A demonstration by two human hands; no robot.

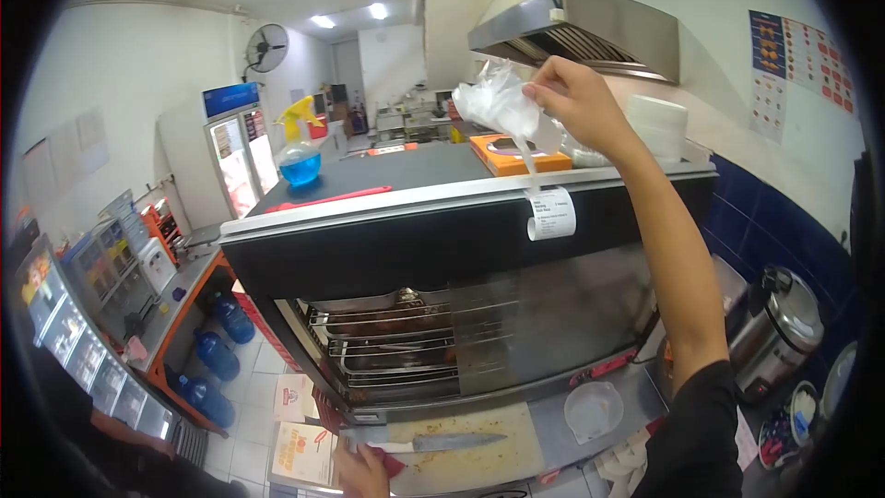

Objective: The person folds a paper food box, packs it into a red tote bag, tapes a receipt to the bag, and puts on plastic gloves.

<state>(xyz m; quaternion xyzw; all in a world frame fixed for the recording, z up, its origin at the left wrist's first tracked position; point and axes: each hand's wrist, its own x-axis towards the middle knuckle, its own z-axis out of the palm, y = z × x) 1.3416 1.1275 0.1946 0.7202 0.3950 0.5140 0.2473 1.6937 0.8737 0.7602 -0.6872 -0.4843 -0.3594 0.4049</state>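
Raised above a glass-fronted food warmer (359,263), my right hand (576,103) pinches a thin white plastic bag (502,103) between thumb and fingers. The bag hangs crumpled, its twisted tail reaching down toward a printed paper slip (553,214) at the warmer's front edge. My left hand (362,472) is low at the bottom of the view, beside a red cloth (393,464) and the pale handle of a knife (452,443). Its fingers are partly hidden, so its grip is unclear. The knife lies on a stained cutting board (461,466). Trays of dark food sit on the warmer's racks.
On the warmer's top are a spray bottle (300,161) of blue liquid, red tongs (327,199), an orange box (521,157) and stacked white containers (656,127). A plastic tub (593,411) stands right of the board. Printed cartons (304,452) sit left. Another person's arm (134,433) shows lower left.
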